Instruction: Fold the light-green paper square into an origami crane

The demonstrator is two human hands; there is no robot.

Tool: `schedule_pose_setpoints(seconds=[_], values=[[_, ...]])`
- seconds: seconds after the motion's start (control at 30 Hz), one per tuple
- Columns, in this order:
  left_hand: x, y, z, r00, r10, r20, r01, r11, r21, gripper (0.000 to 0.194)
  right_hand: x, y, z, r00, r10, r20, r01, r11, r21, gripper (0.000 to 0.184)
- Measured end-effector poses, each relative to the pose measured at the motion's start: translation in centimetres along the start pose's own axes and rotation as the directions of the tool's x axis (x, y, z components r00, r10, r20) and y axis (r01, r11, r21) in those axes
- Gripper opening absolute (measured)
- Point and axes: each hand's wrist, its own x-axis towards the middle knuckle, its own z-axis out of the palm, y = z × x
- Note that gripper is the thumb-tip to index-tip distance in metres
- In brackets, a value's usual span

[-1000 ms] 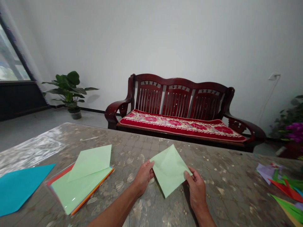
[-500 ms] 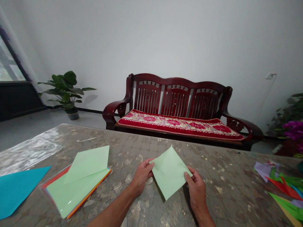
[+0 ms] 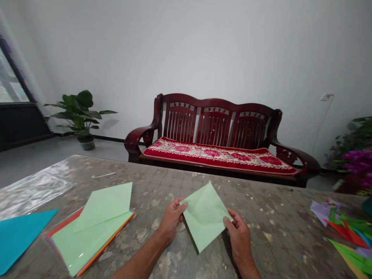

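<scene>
A light green square of paper point(image 3: 205, 221) is held just above the table, turned so that one corner points away from me. My left hand point(image 3: 173, 217) pinches its left corner, thumb on top and fingers underneath. At the opposite corner, my right hand point(image 3: 238, 234) grips the sheet the same way. Faint creases show on the paper's surface. To the left lies a stack of coloured paper point(image 3: 87, 242) in a clear sleeve, green on top with red and orange edges showing. A loose green sheet point(image 3: 107, 203) rests across that stack.
A blue sheet point(image 3: 21, 236) lies at the table's left edge. Folded coloured paper pieces point(image 3: 345, 228) are piled at the right. A thin white stick point(image 3: 104, 175) lies toward the back of the patterned table point(image 3: 151, 182). Beyond stands a wooden bench point(image 3: 216, 128).
Both hands still hold the green paper by its corners. The whole scene sits slightly lower and further left in view; the paper has barely moved relative to the table.
</scene>
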Motion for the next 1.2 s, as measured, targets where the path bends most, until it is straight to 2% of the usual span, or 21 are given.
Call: schedule_pose_setpoints(seconds=[0.27,0.57,0.77,0.87,1.03,1.2], values=[[0.0,0.2,0.1,1.000,0.007,-0.006,-0.007,1.000,-0.021,0.046,-0.2,-0.7,0.2,1.000,-0.001,-0.001,0.001,0.999,0.034,0.042],[-0.2,0.5,-0.2,0.999,0.026,0.027,-0.024,0.997,-0.076,0.048,-0.3,-0.7,0.6,0.999,0.024,-0.032,-0.022,0.998,0.056,0.052],[-0.6,0.3,0.2,0.973,-0.006,0.230,-0.001,1.000,0.029,0.056,-0.2,-0.6,0.8,0.996,0.024,-0.083,-0.015,0.994,0.107,0.056],[-0.7,-0.1,0.4,0.953,-0.003,0.302,-0.043,0.989,0.144,0.052,-0.4,-0.9,1.1,0.994,0.033,-0.105,-0.019,0.991,0.130,0.059],[-0.7,-0.7,0.4,0.967,0.052,0.249,-0.131,0.941,0.313,0.049,-1.2,-1.5,1.8,0.999,0.043,-0.031,-0.040,0.995,0.092,0.063],[-0.5,-1.0,0.4,0.966,0.063,0.253,-0.138,0.947,0.290,0.052,-1.7,-1.2,2.4,0.997,0.041,-0.069,-0.038,0.998,0.050,0.063]])
